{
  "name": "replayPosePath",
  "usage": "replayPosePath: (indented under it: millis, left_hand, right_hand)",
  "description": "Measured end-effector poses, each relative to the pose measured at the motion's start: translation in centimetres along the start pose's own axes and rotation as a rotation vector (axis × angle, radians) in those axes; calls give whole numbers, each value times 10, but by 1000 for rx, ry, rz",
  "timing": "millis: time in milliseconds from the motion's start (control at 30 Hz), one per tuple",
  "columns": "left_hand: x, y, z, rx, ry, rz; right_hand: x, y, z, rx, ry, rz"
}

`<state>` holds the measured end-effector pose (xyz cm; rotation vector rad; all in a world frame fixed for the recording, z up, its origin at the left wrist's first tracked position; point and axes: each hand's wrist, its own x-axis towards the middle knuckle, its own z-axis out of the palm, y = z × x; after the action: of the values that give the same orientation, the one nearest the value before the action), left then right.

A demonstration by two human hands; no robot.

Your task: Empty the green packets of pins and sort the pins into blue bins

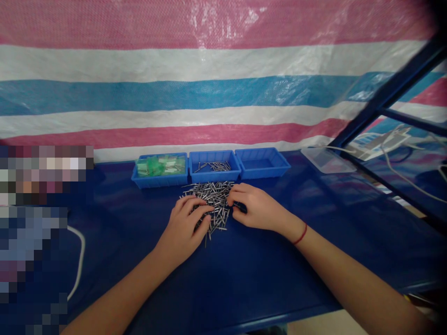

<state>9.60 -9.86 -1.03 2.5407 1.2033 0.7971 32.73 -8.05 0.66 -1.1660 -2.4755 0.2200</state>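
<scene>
A heap of small silver metal pins lies on the blue table, just in front of three blue bins. My left hand rests on the heap's left side with fingers curled down onto the pins. My right hand sits at the heap's right edge, its fingers bent and pinched together over the pins; what they hold is too small to make out. A red string circles the right wrist.
Three blue bins stand in a row at the back: the left bin holds green and clear pieces, the middle bin a few pins, the right bin shows nothing inside. A clear lid lies right; a white cable left.
</scene>
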Motion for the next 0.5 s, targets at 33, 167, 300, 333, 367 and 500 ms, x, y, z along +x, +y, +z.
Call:
replayPosePath:
  millis: [33,167,300,333,367,500]
  left_hand:
    - [0,0,0,0,-2,-3]
    - [0,0,0,2,-16,-5]
    - [0,-1,1,8,-28,-5]
    - [0,-1,1,8,-27,-4]
    - [0,-1,1,9,-26,-2]
    - [0,0,1,13,-28,3]
  right_hand:
    - [0,-1,-1,-25,-9,1]
    - [0,-3,-3,-93,-16,16]
    - [-1,-1,-4,-119,-22,43]
    - [-1,-1,-5,-120,-28,44]
    - [-1,0,-5,-121,-34,44]
    - [-1,2,-4,-128,-52,42]
